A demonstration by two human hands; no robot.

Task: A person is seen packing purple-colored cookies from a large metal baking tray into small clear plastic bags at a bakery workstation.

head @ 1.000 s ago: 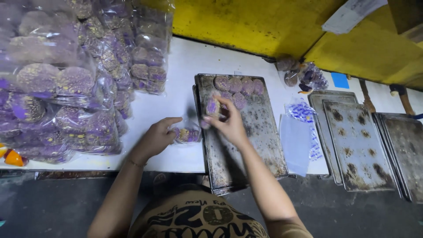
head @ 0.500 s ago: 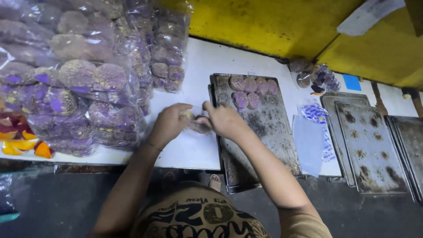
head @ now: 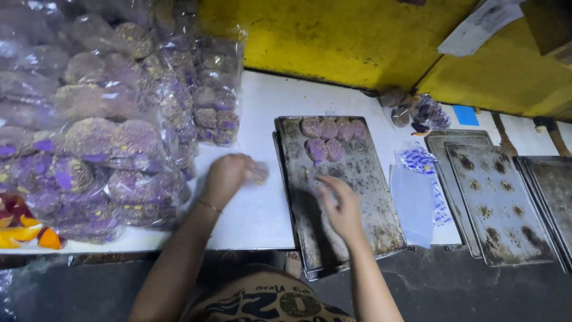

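My left hand (head: 228, 177) rests on the white table (head: 262, 107) and holds a small clear bag of purple cookies (head: 257, 173), just left of a dark, stained baking tray (head: 364, 197). Over the near half of that tray hovers my right hand (head: 341, 206), blurred, its fingers apart and holding nothing. Several round purple cookies (head: 330, 136) lie in two rows at the tray's far end.
A tall pile of bagged purple cookies (head: 113, 125) fills the table's left side. Empty clear bags with blue print (head: 417, 179) lie right of the tray. Further right are more empty stained trays (head: 500, 197). A small bag of cookies (head: 420, 113) sits by the yellow wall (head: 333, 36).
My hands, together at the tray's left edge before, have come apart. The left stays on the table with the bag. The right has drawn back over the tray.
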